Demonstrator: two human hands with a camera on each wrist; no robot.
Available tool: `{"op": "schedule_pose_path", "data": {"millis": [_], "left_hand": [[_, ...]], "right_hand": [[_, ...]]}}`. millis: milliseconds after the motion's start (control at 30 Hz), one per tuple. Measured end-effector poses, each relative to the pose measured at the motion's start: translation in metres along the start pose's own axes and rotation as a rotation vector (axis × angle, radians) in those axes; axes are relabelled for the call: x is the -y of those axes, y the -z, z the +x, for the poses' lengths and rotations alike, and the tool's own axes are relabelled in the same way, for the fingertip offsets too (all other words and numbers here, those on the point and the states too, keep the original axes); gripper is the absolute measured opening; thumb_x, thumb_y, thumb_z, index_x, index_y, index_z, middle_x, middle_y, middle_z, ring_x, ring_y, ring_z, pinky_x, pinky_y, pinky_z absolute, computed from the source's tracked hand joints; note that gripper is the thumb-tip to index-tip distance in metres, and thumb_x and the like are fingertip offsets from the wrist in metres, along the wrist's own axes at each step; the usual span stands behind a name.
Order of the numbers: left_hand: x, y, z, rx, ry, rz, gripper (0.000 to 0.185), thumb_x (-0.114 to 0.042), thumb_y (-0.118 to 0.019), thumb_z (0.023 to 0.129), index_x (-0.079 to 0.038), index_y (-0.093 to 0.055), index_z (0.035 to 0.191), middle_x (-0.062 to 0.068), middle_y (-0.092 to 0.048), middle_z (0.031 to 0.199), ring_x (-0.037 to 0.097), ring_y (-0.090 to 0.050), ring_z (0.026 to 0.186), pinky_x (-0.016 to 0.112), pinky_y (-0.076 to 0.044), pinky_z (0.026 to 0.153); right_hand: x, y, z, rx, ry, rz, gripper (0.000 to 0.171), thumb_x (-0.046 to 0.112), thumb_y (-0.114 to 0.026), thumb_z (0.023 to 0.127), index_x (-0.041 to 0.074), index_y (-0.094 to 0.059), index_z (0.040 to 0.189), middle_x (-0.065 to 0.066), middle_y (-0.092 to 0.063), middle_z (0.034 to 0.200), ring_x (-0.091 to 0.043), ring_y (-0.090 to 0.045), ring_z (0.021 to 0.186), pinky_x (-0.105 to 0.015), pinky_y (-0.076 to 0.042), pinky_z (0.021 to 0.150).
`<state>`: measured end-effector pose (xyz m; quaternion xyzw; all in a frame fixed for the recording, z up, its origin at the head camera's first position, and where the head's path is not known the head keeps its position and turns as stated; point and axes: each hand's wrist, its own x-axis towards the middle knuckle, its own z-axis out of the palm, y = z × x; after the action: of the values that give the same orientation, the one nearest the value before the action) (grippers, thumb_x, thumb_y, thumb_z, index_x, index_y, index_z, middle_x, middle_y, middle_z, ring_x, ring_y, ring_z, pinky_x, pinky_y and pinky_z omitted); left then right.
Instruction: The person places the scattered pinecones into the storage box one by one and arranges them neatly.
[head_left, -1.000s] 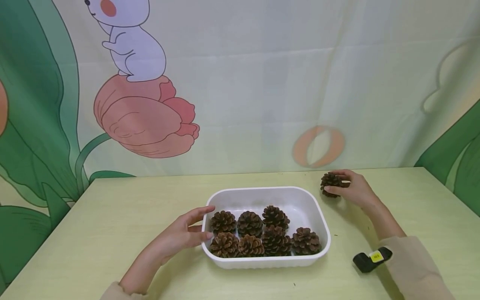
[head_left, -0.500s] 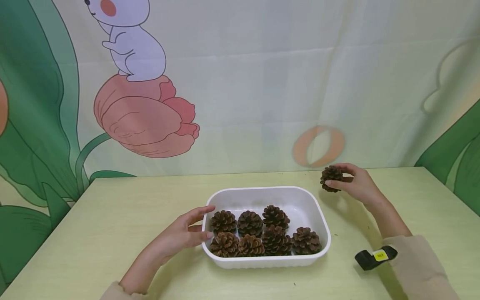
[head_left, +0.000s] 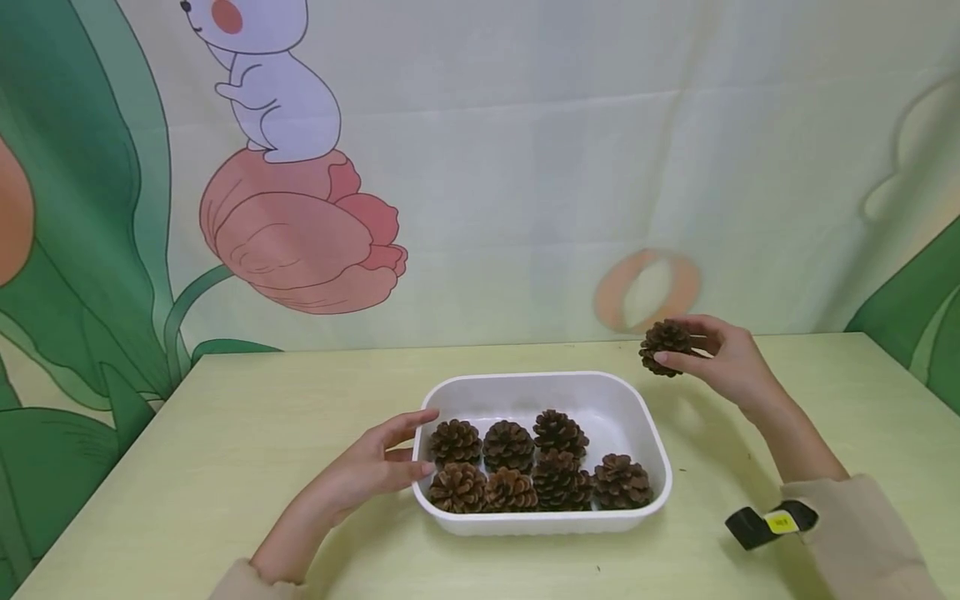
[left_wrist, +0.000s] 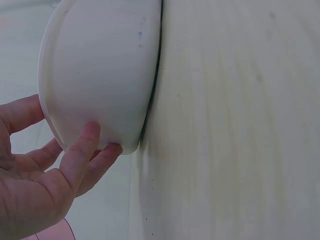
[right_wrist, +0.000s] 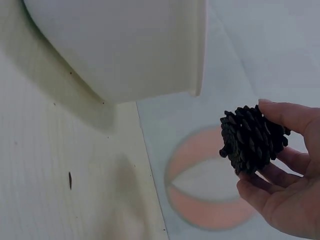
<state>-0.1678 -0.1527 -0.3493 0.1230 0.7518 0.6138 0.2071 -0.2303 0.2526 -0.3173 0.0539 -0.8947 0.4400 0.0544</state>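
A white plastic basin (head_left: 543, 523) stands on the table with several brown pine cones (head_left: 509, 446) inside, gathered mostly in its left and front parts. My left hand (head_left: 378, 457) grips the basin's left end, its thumb and a fingertip over the rim. Seen from the left wrist, other fingers (left_wrist: 82, 150) press the outer wall from below. Beyond the basin's back right corner, my right hand (head_left: 723, 358) pinches one pine cone (head_left: 664, 347) between thumb and fingers, raised above the table. The right wrist view shows this pine cone (right_wrist: 250, 140) from the side, with a short stem stub.
A black strap with a yellow label (head_left: 776, 522) hangs at the right sleeve. Behind the pale wooden table (head_left: 240, 417) a printed cloth (head_left: 480, 167) rises as a backdrop. Tiny dark bits (right_wrist: 70, 180) lie on the table right of the basin.
My right hand has lifted the pine cone from near the table's back edge to higher up. The left hand keeps its place on the basin. The head view has shifted slightly.
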Motion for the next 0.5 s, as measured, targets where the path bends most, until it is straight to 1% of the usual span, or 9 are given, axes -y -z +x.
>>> {"op": "schedule_pose_path", "data": {"millis": [67,100,200,300,333,400,500], "left_hand": [[0.0,0.0,0.0,-0.002,0.001,0.001,0.069,-0.012,-0.065,0.081,-0.005,-0.03,0.14,0.026,-0.03,0.138,0.038,-0.045,0.121,0.039,-0.047,0.093],[0.0,0.0,0.0,-0.004,0.001,0.002,0.069,-0.012,-0.065,0.081,-0.006,-0.03,0.14,0.026,-0.03,0.138,0.038,-0.045,0.121,0.039,-0.047,0.093],[-0.001,0.0,-0.001,-0.006,0.002,0.001,0.068,-0.011,-0.065,0.082,-0.006,-0.03,0.14,0.026,-0.03,0.138,0.038,-0.044,0.122,0.039,-0.047,0.093],[-0.002,0.0,-0.002,-0.004,-0.004,0.004,0.068,-0.011,-0.065,0.082,-0.005,-0.03,0.14,0.026,-0.031,0.138,0.039,-0.044,0.122,0.04,-0.047,0.093],[-0.002,0.0,-0.002,-0.001,-0.006,0.006,0.068,-0.012,-0.064,0.082,-0.005,-0.03,0.14,0.027,-0.03,0.137,0.039,-0.044,0.122,0.04,-0.047,0.093],[-0.002,0.0,-0.002,-0.002,-0.006,0.008,0.068,-0.012,-0.065,0.082,-0.005,-0.03,0.14,0.027,-0.031,0.137,0.039,-0.044,0.122,0.04,-0.046,0.093],[-0.002,0.0,-0.002,-0.006,0.001,0.009,0.068,-0.011,-0.065,0.082,-0.006,-0.03,0.14,0.026,-0.032,0.137,0.038,-0.044,0.122,0.04,-0.047,0.093]], "right_hand": [[0.005,-0.001,-0.003,0.0,0.007,0.013,0.062,0.034,-0.066,0.081,0.005,-0.044,0.131,-0.018,-0.05,0.127,-0.03,-0.045,0.121,-0.005,-0.042,0.075],[0.007,-0.002,-0.005,-0.001,0.012,0.019,0.062,0.034,-0.067,0.081,0.005,-0.044,0.131,-0.017,-0.051,0.127,-0.027,-0.047,0.12,-0.005,-0.043,0.075],[0.014,-0.005,-0.009,0.001,0.034,0.039,0.06,0.033,-0.068,0.08,0.005,-0.046,0.129,-0.011,-0.054,0.122,-0.009,-0.052,0.112,-0.006,-0.044,0.075],[0.02,-0.009,-0.014,0.008,0.061,0.071,0.057,0.03,-0.069,0.079,0.005,-0.049,0.126,-0.001,-0.057,0.116,0.01,-0.051,0.099,-0.009,-0.048,0.076],[0.022,-0.011,-0.016,0.012,0.069,0.078,0.056,0.03,-0.07,0.079,0.005,-0.049,0.126,0.0,-0.057,0.115,0.013,-0.05,0.097,-0.009,-0.048,0.076],[0.025,-0.014,-0.019,0.025,0.084,0.093,0.055,0.028,-0.07,0.079,0.004,-0.05,0.125,-0.001,-0.057,0.115,0.014,-0.051,0.095,-0.011,-0.049,0.077],[0.028,-0.018,-0.023,0.048,0.106,0.107,0.055,0.024,-0.071,0.078,0.002,-0.051,0.123,-0.012,-0.056,0.119,0.011,-0.053,0.094,-0.013,-0.05,0.078]]}}
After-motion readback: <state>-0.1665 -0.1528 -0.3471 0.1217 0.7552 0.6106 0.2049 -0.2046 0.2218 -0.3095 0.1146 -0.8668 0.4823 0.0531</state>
